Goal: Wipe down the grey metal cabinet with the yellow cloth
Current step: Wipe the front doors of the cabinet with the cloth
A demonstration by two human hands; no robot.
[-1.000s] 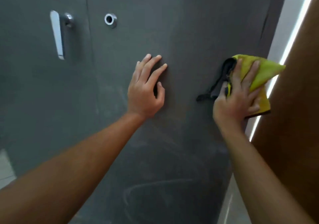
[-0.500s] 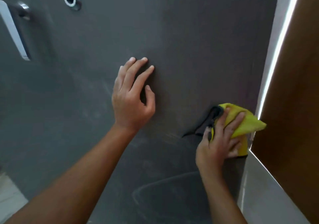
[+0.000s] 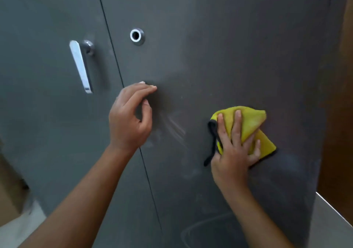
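The cabinet (image 3: 229, 47) fills nearly the whole frame. It is flat grey sheet metal with a matt finish, and its two doors meet at a thin dark seam running down left of centre. The finish shows every trace: pale streaks (image 3: 175, 129) lie at mid-frame and a faint curved mark (image 3: 198, 226) sits near the bottom edge. To wipe it well, I judge the strokes should overlap and pass right across those streaks, under even pressure from a flat palm.

The cloth (image 3: 252, 125) sits right of centre against the right-hand door. It is soft yellow pile folded into a rough wedge, with a black hem hanging loose at its left. The right hand (image 3: 235, 152) presses it to the metal, fingers straight and spread wide. The left hand (image 3: 129, 118), at centre left, holds nothing; its fingers are loosely bent, with the tips touching the door beside the seam.

At upper left a long polished handle (image 3: 81, 66) hangs from a round boss, and a small shiny ring (image 3: 136, 35) lies to its right. Their edges probably need a fingertip worked through the cloth.
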